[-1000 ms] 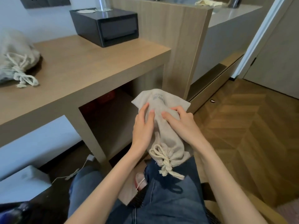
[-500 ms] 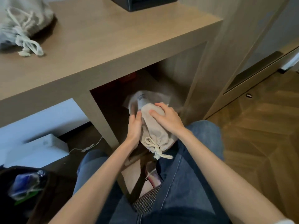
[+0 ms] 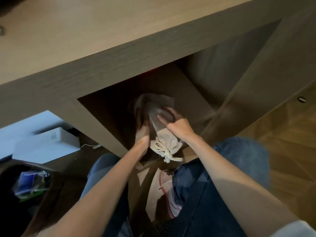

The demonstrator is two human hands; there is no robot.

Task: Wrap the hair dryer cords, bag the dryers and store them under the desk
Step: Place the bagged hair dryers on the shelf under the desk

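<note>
Holds a beige drawstring bag (image 3: 166, 144) at the mouth of the shadowed compartment (image 3: 188, 86) under the wooden worktop (image 3: 102, 31). Clasps it from above with the right grip (image 3: 177, 124), fingers curled over the cloth. Flanks it with the left grip (image 3: 142, 132), fingers lost in shadow. Lets the knotted cord (image 3: 166, 153) dangle just below both grips. Shows a white box (image 3: 51, 144) well left of the left grip, and a pink-trimmed shoe (image 3: 171, 199) and blue jeans (image 3: 196, 194) below the grips.
</note>
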